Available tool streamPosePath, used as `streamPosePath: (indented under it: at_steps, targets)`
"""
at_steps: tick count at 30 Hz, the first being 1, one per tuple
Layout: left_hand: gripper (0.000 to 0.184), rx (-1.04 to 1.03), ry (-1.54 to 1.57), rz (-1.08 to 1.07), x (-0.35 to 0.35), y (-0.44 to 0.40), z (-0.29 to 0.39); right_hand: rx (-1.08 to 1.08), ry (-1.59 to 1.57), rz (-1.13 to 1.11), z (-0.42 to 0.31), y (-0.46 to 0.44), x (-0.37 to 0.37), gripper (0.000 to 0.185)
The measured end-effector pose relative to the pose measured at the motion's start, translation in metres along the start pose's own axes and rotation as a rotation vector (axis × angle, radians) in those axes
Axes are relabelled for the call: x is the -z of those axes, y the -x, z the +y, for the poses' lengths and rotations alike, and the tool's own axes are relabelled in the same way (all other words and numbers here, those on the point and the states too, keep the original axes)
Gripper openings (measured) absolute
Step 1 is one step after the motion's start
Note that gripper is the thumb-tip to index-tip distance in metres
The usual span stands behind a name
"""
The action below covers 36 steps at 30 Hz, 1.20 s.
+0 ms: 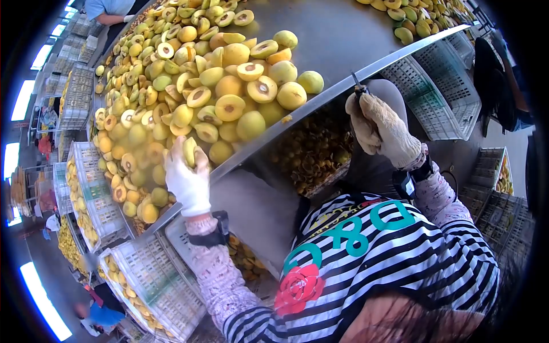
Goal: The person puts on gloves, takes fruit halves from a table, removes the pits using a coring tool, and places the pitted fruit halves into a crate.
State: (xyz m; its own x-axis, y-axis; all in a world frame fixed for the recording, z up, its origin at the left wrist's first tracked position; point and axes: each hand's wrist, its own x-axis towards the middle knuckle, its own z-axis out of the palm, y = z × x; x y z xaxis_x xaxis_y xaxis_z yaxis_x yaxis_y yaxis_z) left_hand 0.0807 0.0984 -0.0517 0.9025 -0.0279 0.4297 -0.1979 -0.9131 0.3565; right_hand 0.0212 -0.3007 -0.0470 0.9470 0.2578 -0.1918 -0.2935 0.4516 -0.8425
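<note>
My left hand (189,177), in a white glove, is closed around a yellow-green fruit piece (190,151) at the near edge of the fruit pile (229,86). Many fruits in the pile are halved, with brown centres showing. My right hand (386,126), in a worn tan glove, grips a small knife (357,82) beyond the metal table's raised rim (320,102). The blade points up and away from me, near the rim. Its handle is mostly hidden by the fingers.
Below the rim, between my legs, a crate (311,143) holds fruit scraps. White crates (154,286) of fruit stand at the left, and more crates (437,86) at the right. Another person's arm (114,17) is at the far left of the table. More fruit (412,17) lies at the far right.
</note>
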Motion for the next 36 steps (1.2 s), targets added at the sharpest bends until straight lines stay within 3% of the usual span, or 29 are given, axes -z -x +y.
streamPosePath:
  at_steps: [2, 6, 7, 8, 10, 11, 12, 14, 15, 16, 20, 24, 25, 28, 30, 33, 35, 36]
  targets:
    - [0.040, -0.029, 0.027, 0.103, -0.002, 0.006, 0.017, 0.032, -0.012, 0.018, 0.000, -0.008, 0.004, 0.042]
    - [0.054, 0.062, -0.279, -0.056, -0.019, 0.008, -0.005, 0.092, -0.024, 0.038, -0.011, -0.021, 0.007, 0.042]
    - [0.059, 0.035, -0.407, 0.012, -0.014, 0.007, 0.019, 0.135, -0.011, 0.038, -0.013, -0.024, 0.010, 0.042]
    - [0.059, -0.020, -0.408, 0.049, -0.007, 0.005, 0.049, 0.174, 0.002, 0.040, -0.014, -0.027, 0.016, 0.042]
    - [0.043, -0.291, -0.068, 0.066, -0.021, 0.009, 0.101, 0.236, -0.052, 0.073, -0.012, -0.031, 0.030, 0.044]
    - [0.033, -0.182, 0.168, -0.135, -0.038, 0.027, 0.128, 0.232, -0.119, 0.101, -0.011, -0.034, 0.036, 0.045]
    - [0.026, -0.345, 0.378, -0.286, -0.062, 0.033, 0.148, 0.232, -0.187, 0.130, -0.011, -0.036, 0.042, 0.045]
    - [0.024, -0.310, 0.402, -0.910, -0.131, 0.059, 0.159, 0.270, -0.311, 0.108, -0.014, -0.037, 0.050, 0.047]
    - [0.028, -0.340, 0.154, -1.219, -0.157, 0.056, 0.174, 0.294, -0.370, 0.097, -0.017, -0.036, 0.054, 0.047]
    - [0.026, -0.349, 0.210, -1.130, -0.201, 0.084, 0.165, 0.297, -0.420, 0.082, -0.020, -0.034, 0.060, 0.048]
    - [0.025, -0.611, 0.170, -1.181, -0.342, 0.160, 0.144, 0.293, -0.575, 0.024, -0.027, -0.025, 0.084, 0.052]
    - [0.029, -0.978, -0.215, -0.662, -0.389, 0.220, 0.146, 0.283, -0.594, 0.033, -0.032, -0.016, 0.095, 0.051]
    - [0.029, -0.982, -0.217, -0.647, -0.391, 0.226, 0.144, 0.285, -0.590, 0.031, -0.032, -0.014, 0.099, 0.051]
    - [0.030, -0.792, -0.020, -0.819, -0.383, 0.212, 0.142, 0.270, -0.574, 0.042, -0.034, -0.016, 0.101, 0.051]
    - [0.030, -0.452, 0.236, -0.946, -0.369, 0.187, 0.144, 0.264, -0.586, 0.024, -0.033, -0.019, 0.099, 0.051]
    - [0.032, -0.011, 0.527, -0.943, -0.351, 0.154, 0.147, 0.253, -0.580, 0.045, -0.032, -0.020, 0.094, 0.051]
    - [0.033, 0.050, 0.540, -0.968, -0.351, 0.139, 0.151, 0.250, -0.580, 0.041, -0.031, -0.020, 0.090, 0.051]
    - [0.034, -0.082, 0.456, -1.038, -0.358, 0.139, 0.151, 0.247, -0.580, 0.033, -0.029, -0.020, 0.087, 0.050]
